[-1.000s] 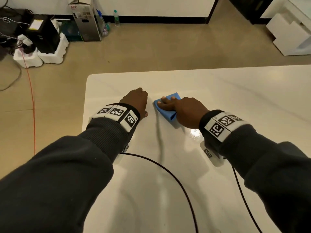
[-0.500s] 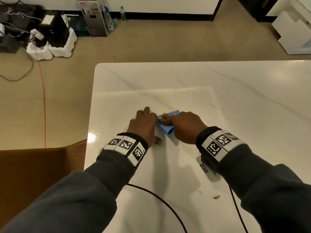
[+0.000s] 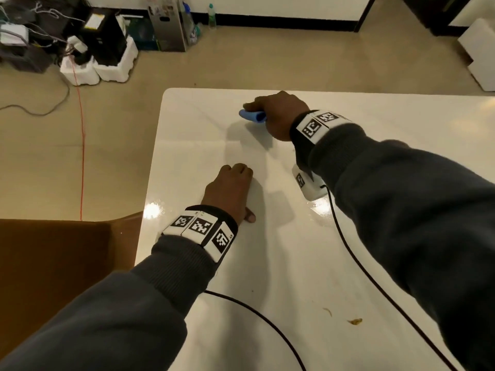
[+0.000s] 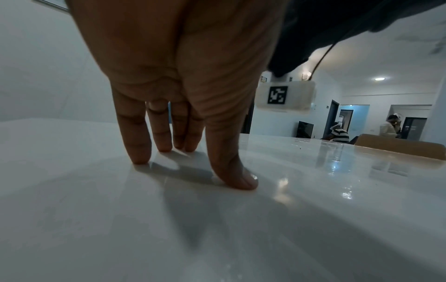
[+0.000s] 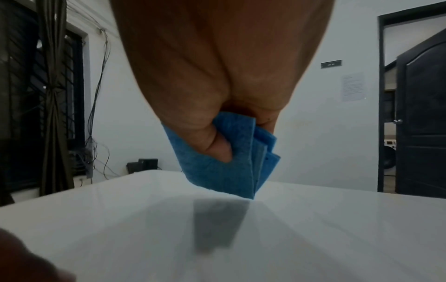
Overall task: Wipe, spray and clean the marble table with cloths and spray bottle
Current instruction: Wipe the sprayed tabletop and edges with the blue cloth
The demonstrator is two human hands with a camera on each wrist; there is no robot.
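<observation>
The right hand (image 3: 278,115) sat in the upper middle of the head frame, thumb & fingers pinching a folded blue cloth (image 3: 251,115). In the wrist view the cloth (image 5: 229,162) hung below the thumb w/ its lower edge touching or just off the desk; couldn't tell which. The cloth stuck out to frame-left of the knuckles, its rolled long axis running roughly left-right, near the far edge. So any wipe pulled back toward the body would, I'd guess, lead w/ that fold.

The left hand (image 3: 230,192) was lower, centre-left, well apart from the cloth, holding nothing. Its fingertips (image 4: 141,152) & thumb were planted on the desk, fingers fairly straight, prob. bracing. Right hand was clearly the nearer one to the cloth.

The desk (image 3: 267,263) was glossy white marble w/ glare spots. A few brownish crumbs (image 3: 355,321) lay lower right, well away from the cloth. No spray bottle on the top. Two black cables (image 3: 375,285) trailed across it. Beyond: beige floor, foam blocks (image 3: 99,68), an orange cord (image 3: 81,156).
</observation>
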